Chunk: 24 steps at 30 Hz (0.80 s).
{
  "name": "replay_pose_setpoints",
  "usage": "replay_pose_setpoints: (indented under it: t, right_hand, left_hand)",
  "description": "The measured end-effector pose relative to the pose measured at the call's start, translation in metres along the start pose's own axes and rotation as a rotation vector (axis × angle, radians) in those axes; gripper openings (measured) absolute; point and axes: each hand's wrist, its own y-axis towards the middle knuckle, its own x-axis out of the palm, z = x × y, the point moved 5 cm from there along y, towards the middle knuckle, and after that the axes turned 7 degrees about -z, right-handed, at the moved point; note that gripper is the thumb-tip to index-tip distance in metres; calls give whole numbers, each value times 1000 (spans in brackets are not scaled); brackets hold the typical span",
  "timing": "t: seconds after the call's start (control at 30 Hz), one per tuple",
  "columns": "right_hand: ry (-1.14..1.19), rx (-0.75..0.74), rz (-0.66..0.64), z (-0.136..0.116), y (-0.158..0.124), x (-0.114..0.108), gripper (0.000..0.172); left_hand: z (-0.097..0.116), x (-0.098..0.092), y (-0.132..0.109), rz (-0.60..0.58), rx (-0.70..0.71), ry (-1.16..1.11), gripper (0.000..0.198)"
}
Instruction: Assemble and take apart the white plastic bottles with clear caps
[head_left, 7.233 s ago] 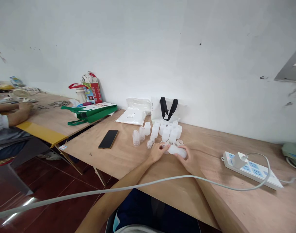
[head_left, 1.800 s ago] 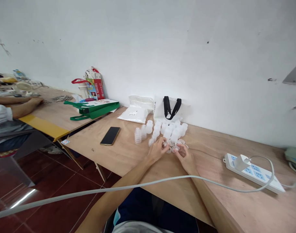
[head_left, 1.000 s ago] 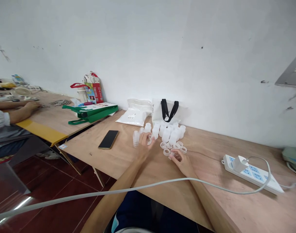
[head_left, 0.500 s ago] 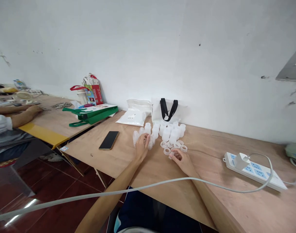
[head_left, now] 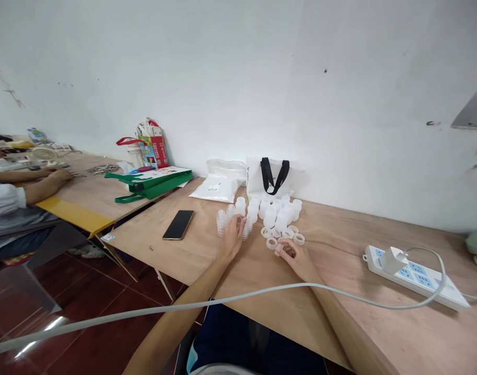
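My left hand has its fingers curled together at a stack of clear ribbed plastic cups, partly behind it. What its fingertips hold, if anything, is hidden. Two more clear stacks stand just left of that hand. My right hand pinches a translucent white plastic ring between thumb and fingers, low over the table. Several loose rings lie just beyond it. Behind them is a group of translucent white bottle-like pieces.
A phone lies left; a white packet and black-handled bag are by the wall. A power strip sits right. A pale cable crosses before my forearms. Beyond the green bag, a co-worker's arms rest.
The whole view has shifted slightly, with things appearing a little further right. Both hands keep nearly the same pose; the ring is still in my right hand.
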Motion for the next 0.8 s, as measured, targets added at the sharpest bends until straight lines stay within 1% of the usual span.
replay_pose_setpoints:
  t: [0.1, 0.23, 0.33, 0.5, 0.67, 0.8]
  right_hand:
    - [8, -3, 4, 0, 0, 0, 39]
    - [6, -2, -2, 0, 0, 1, 40]
    - [4, -3, -13, 1, 0, 1, 41]
    - [-11, -12, -10, 1, 1, 1, 39]
    - [-28, -18, -11, -2, 0, 0, 39]
    - [-38, -20, -12, -3, -1, 1, 38]
  left_hand:
    - [2, -1, -1, 37, 17, -55, 33]
    - [5, -2, -1, 108, 82, -77, 35]
    - [3, -3, 1, 142, 85, -93, 34]
    - [5, -6, 2, 126, 38, -108, 33]
    - [11, -7, 1, 73, 53, -81, 34]
    - [12, -5, 1, 52, 61, -15, 34]
